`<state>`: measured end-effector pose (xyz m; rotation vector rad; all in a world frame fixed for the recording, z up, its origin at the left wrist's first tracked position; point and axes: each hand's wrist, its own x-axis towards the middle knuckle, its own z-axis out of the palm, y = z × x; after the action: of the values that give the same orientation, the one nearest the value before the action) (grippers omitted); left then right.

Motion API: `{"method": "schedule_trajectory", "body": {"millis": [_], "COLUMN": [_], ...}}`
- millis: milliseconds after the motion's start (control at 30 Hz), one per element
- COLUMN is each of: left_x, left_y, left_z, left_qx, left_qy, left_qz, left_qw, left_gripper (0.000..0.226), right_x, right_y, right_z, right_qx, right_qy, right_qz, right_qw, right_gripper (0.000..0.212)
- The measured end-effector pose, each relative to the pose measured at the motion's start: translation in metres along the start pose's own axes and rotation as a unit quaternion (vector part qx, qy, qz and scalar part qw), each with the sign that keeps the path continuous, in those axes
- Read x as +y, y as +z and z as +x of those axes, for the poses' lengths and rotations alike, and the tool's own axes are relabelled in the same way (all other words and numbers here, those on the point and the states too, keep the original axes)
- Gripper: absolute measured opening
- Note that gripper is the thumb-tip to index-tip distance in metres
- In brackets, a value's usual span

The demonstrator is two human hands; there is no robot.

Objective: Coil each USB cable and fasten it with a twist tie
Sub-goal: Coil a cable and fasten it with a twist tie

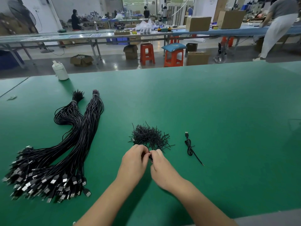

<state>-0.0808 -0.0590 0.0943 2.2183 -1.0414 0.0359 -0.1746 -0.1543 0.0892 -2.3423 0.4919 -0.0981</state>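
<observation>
Two big bundles of black USB cables [68, 144] lie on the green table [228, 111] at the left, their plugs fanned out toward me. A heap of black twist ties [149, 136] sits in the middle. Right of it lies one coiled, tied USB cable [189, 145]. My left hand [135, 162] and my right hand [160, 167] meet just in front of the heap, fingers curled together round a small black cable piece [150, 158] that is mostly hidden between them.
A white squat bottle [60, 70] stands near the table's far left edge. Beyond the table are orange stools [147, 53], cardboard boxes, long workbenches and several people.
</observation>
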Motion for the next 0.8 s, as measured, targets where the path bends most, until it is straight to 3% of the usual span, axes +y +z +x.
{"method": "schedule_trajectory", "body": {"millis": [100, 200, 267, 433, 800], "left_x": [-0.003, -0.004, -0.003, -0.001, 0.0], "left_y": [-0.001, -0.004, -0.005, -0.005, -0.007], "left_z": [-0.002, -0.004, -0.006, -0.011, -0.013], "left_qx": [-0.018, -0.009, -0.006, -0.003, 0.0], "left_qy": [0.02, 0.023, 0.036, 0.054, 0.074], "left_qz": [0.003, -0.019, -0.033, -0.055, 0.016], "left_qw": [1.0, 1.0, 0.999, 0.997, 0.997], "left_gripper": [0.01, 0.018, 0.02, 0.01, 0.002], "right_x": [0.0, 0.003, 0.006, 0.011, 0.015], "right_y": [-0.005, -0.015, -0.021, -0.024, -0.018], "right_z": [0.005, 0.007, 0.009, 0.01, 0.008], "right_qx": [-0.037, -0.057, -0.052, -0.086, -0.05], "right_qy": [0.055, 0.14, 0.161, 0.18, 0.196], "right_qz": [0.129, 0.38, 0.473, 0.566, 0.571], "right_qw": [0.989, 0.913, 0.865, 0.8, 0.795], "right_gripper": [0.034, 0.025, 0.027, 0.018, 0.025]}}
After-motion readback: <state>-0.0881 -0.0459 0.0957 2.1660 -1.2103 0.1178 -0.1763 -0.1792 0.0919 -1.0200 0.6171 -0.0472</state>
